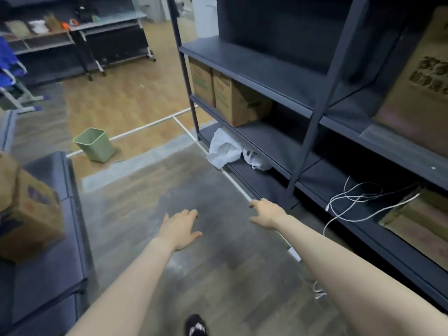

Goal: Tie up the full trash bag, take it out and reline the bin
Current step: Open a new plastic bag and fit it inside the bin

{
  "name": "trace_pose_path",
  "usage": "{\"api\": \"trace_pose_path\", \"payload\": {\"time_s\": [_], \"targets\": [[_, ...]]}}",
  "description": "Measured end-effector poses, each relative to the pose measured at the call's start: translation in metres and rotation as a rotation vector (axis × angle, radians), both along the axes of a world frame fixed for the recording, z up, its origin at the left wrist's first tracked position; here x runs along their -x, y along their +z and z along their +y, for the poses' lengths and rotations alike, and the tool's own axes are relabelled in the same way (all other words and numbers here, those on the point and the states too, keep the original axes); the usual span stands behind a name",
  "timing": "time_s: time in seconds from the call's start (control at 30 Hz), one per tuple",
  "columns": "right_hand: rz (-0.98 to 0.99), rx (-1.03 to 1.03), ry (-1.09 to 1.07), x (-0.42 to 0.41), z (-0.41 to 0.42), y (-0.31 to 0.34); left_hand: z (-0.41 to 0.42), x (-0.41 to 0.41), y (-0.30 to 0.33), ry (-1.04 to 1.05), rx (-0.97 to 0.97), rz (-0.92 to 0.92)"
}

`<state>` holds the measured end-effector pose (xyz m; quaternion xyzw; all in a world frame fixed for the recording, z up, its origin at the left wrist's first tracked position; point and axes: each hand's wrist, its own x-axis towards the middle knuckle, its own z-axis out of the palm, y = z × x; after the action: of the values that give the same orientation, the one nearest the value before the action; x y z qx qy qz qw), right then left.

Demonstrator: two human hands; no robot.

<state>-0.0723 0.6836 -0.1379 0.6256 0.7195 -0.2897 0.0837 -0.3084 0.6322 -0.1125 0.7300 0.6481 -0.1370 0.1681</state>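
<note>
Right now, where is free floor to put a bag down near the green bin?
The grey floor is bare between the sofa and the dark shelf unit, short of the green bin. The bottom shelf is crowded by white bags and loose white cables.

Print marks the cardboard boxes (238,100), but blur leaves every word unreadable.

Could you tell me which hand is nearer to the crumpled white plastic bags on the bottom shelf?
Right. The right hand reaches just below the crumpled white plastic bags; the left hand hangs farther left over the floor.
</note>
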Motion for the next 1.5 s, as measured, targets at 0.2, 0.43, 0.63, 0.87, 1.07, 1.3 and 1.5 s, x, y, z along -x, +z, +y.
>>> {"api": "trace_pose_path", "payload": {"time_s": [0.2,0.43,0.63,0.87,1.07,1.3,1.5], "targets": [[-0.008,0.002,-0.062,0.052,0.113,-0.018,0.124,0.067,-0.019,-0.006,0.006,-0.014],[0.093,0.082,-0.213,0.086,0.223,-0.037,0.263,0.096,-0.048,-0.092,0.077,-0.052],[0.162,0.208,-0.361,0.063,0.318,-0.104,0.368,0.061,-0.114,-0.130,0.171,-0.172],[0.149,0.364,-0.458,0.039,0.430,-0.243,0.467,0.051,-0.239,-0.038,0.321,-0.234],[0.123,0.399,-0.557,0.024,0.500,-0.365,0.533,0.051,-0.362,0.002,0.379,-0.316],[0.079,0.246,-0.717,-0.005,0.580,-0.511,0.608,0.035,-0.513,-0.177,0.381,-0.319],[0.105,-0.158,-1.176,-0.037,0.640,-0.579,0.652,0.027,-0.597,-0.240,0.341,-0.291]]}}
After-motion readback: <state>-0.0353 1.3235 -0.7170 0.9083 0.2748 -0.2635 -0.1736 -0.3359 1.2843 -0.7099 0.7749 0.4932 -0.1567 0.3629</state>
